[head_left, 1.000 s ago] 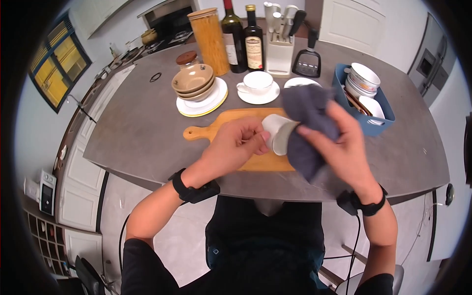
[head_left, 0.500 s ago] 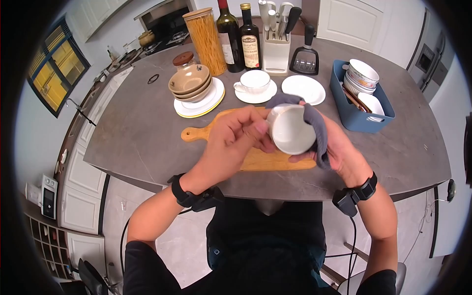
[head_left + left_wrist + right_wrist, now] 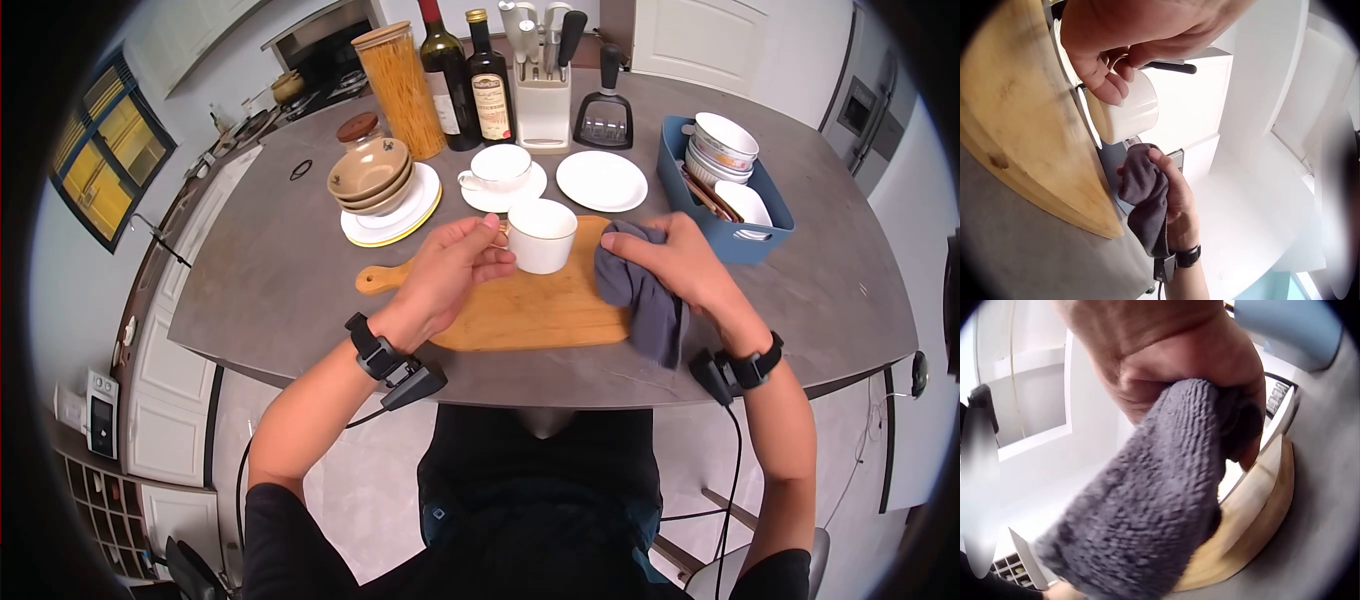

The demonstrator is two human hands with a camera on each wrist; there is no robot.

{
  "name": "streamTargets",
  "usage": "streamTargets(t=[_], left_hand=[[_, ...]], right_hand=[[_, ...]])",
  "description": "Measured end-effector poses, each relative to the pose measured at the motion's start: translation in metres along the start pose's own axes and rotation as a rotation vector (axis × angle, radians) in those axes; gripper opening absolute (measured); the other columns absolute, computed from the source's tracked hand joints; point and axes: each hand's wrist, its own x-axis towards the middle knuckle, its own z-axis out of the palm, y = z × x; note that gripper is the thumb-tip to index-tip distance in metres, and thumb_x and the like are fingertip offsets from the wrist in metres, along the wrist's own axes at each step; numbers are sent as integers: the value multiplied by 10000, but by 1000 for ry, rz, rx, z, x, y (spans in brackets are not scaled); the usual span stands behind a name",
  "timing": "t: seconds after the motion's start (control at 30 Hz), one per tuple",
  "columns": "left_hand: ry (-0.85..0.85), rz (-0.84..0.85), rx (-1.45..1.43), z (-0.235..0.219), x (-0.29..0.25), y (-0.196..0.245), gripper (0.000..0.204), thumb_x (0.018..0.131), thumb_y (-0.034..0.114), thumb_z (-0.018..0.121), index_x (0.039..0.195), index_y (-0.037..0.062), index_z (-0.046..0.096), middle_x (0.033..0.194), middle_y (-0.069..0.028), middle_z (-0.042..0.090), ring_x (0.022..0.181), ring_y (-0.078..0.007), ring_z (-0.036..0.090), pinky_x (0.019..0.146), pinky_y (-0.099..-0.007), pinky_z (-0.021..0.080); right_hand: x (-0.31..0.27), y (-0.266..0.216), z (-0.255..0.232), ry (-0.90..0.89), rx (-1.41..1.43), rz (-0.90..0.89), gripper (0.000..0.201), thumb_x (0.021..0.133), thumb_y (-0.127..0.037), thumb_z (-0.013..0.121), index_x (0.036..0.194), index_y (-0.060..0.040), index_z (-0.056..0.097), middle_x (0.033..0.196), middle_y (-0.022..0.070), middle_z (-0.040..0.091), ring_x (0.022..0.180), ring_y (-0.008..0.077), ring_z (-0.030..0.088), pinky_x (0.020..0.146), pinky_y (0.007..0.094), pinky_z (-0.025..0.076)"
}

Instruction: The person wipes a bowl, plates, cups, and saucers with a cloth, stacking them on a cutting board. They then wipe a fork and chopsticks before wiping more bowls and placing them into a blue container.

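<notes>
A white teacup (image 3: 542, 236) with a thin gold rim is held upright over the wooden cutting board (image 3: 500, 310). My left hand (image 3: 450, 262) pinches its handle; the left wrist view shows the fingers curled at the handle, beside the cup's wall (image 3: 1132, 112). To the right of the cup, my right hand (image 3: 690, 262) grips a dark grey cloth (image 3: 645, 290), apart from the cup. The cloth's loose end hangs below that hand and fills much of the right wrist view, where the ribbed towel fabric (image 3: 1154, 481) shows.
Behind the board stand another cup on a saucer (image 3: 500, 170) and a bare white saucer (image 3: 602, 182). Stacked brown bowls (image 3: 372, 172) rest on plates at left. A blue basket (image 3: 735, 235) with bowls is at right. Bottles, a pasta jar (image 3: 400, 95) and a knife block (image 3: 543, 115) line the back.
The cup has turned from mouth-facing-me to upright. My right hand, with the cloth, has come away from the cup to the right. My left hand keeps hold of the cup.
</notes>
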Motion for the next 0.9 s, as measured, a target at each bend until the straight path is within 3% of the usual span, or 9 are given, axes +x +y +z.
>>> streamTargets(t=[0.07,0.1,0.17,0.3,0.4,0.5,0.6,0.77,0.9], left_hand=[[2,-29,-6,1,4,-4,248,1081,292,579,963,82,641,953,-10,685,895,-110,690,847,-284,591],[6,-40,8,2,4,-6,250,1079,294,582,964,80,642,956,-9,685,896,-113,689,851,-284,592],[5,-54,26,3,5,-9,253,1077,296,585,965,77,643,958,-9,685,896,-115,688,854,-285,593],[-28,-73,102,-1,3,-12,249,1068,288,603,1028,50,660,990,-27,693,894,-118,693,847,-286,599],[-50,-61,179,-9,-2,-13,246,1062,267,616,1109,29,660,1022,-37,694,893,-116,695,832,-287,604],[-53,-57,237,-13,-8,-12,282,1052,261,633,1198,19,638,1015,-45,695,880,-118,695,791,-277,600],[-39,-44,299,-13,-15,-8,341,1043,268,647,1273,20,602,995,-52,697,864,-120,693,753,-266,592],[-40,-41,436,-10,-26,5,373,1056,271,625,1342,38,566,1081,-35,667,886,-92,671,725,-250,564],[94,154,483,-8,-34,14,353,1047,250,630,1341,62,582,1107,-3,661,908,-62,610,722,-235,505]], right_hand=[[36,21,3,323,-378,-500,277,853,-250,739,945,11,752,615,116,665,535,232,645,532,376,522],[48,23,6,326,-377,-496,277,853,-250,739,945,11,752,615,116,665,535,232,645,532,376,522],[71,17,14,657,-659,-763,155,806,-136,707,886,-11,750,805,211,735,752,335,739,724,433,589],[112,-4,17,439,-999,-514,117,822,-96,665,878,-46,754,951,203,756,899,335,756,784,436,601],[134,-19,22,337,-1124,-491,205,846,-231,742,954,-61,777,977,169,766,941,324,756,816,434,599],[142,-28,19,263,-1153,-459,550,795,-564,804,947,-36,783,911,162,765,893,330,755,775,424,600],[143,-31,16,149,-1206,-442,624,755,-618,815,934,-21,777,913,167,764,891,337,753,782,417,599],[147,-27,28,57,-1396,-481,344,805,-355,810,971,-54,789,994,140,776,939,322,757,802,408,601],[137,-25,23,275,-1425,-584,120,833,-161,710,882,-75,776,929,129,768,922,320,753,783,410,598]])
